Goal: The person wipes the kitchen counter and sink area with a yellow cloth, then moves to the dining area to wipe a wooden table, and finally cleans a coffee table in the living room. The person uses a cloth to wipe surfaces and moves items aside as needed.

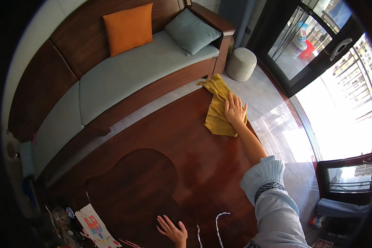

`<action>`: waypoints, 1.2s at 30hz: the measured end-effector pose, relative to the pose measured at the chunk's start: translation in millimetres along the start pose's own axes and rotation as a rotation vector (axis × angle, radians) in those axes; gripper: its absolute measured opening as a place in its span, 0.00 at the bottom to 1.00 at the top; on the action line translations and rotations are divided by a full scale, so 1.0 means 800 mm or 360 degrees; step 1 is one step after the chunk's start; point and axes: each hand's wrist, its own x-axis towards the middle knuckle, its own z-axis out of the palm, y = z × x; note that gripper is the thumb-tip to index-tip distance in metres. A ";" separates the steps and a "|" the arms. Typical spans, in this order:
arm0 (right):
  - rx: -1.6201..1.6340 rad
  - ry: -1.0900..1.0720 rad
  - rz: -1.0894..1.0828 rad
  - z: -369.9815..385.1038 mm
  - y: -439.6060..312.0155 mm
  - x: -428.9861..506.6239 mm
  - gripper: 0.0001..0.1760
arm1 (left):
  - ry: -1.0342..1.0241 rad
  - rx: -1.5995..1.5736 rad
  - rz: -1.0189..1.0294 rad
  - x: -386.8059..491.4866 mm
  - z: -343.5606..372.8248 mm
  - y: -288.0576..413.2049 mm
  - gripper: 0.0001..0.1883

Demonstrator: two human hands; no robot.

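Note:
My right hand (234, 109) lies flat on a mustard-yellow cloth (217, 114), pressing it near the far right corner of a dark reddish wooden table (201, 155). One end of the cloth hangs past the table's edge. My left hand (173, 230) is low in the picture, over the near part of the table, its fingers apart and nothing in it. Two white twisted drawstrings (217, 228) dangle in front of the table near the bottom. Left of my left hand is a sheet of paper with a coloured drawing (96, 226).
A wooden sofa with grey cushions (142, 65) runs behind the table, bearing an orange pillow (129, 29) and a grey-green pillow (192, 32). A round pouf (241, 64) stands beside it. Glass doors (300, 43) are at right. Glassy items (62, 221) crowd the lower left.

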 end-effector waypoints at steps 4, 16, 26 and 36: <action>0.0063 0.0063 0.0058 -0.017 0.071 -0.074 0.23 | 0.0091 0.0051 0.0056 0.002 0.004 -0.003 0.34; -0.0118 -0.0010 0.0410 -0.114 0.301 -0.435 0.21 | 0.0379 0.0175 0.0113 0.013 0.034 -0.019 0.32; 0.0007 -0.0067 0.0127 -0.136 0.257 -0.642 0.37 | 0.0510 0.0188 0.0123 0.024 0.050 -0.025 0.31; -0.0131 -0.0009 0.0286 -0.112 0.248 -0.513 0.45 | 0.0494 0.0157 0.0137 0.014 0.038 -0.013 0.32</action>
